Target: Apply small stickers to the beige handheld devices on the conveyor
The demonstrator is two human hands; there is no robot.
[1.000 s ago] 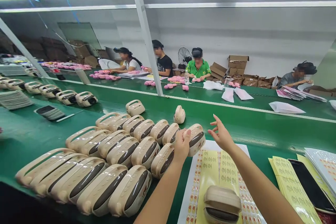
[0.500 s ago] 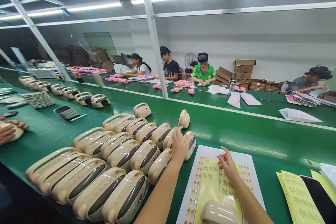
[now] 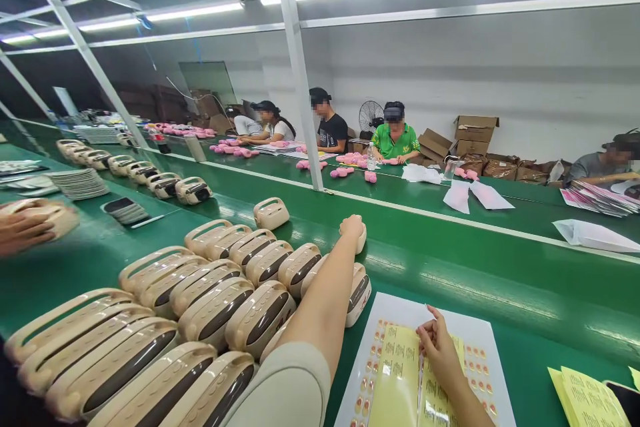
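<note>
My left hand (image 3: pixel 351 227) reaches far out over the green belt, its fingers wrapped round a beige rounded device (image 3: pixel 361 239). Below and left of that arm, rows of beige devices with dark oval fronts (image 3: pixel 267 313) stand close together. My right hand (image 3: pixel 434 337) hovers over yellow label sheets (image 3: pixel 397 373), thumb and fingers bent towards each other; whether something small is between them is too small to tell. Under the yellow sheets lies a white sheet with small orange stickers (image 3: pixel 480 368).
At the left edge a person's hand (image 3: pixel 23 230) holds another beige device. A single device (image 3: pixel 271 213) stands on the belt. More yellow sheets (image 3: pixel 593 397) and a dark phone lie at right. People sit across the belt.
My left hand has moved forward and closed round the device on the belt. The device that lay on the yellow sheets is out of view. The person's hand at left has lifted a device.
</note>
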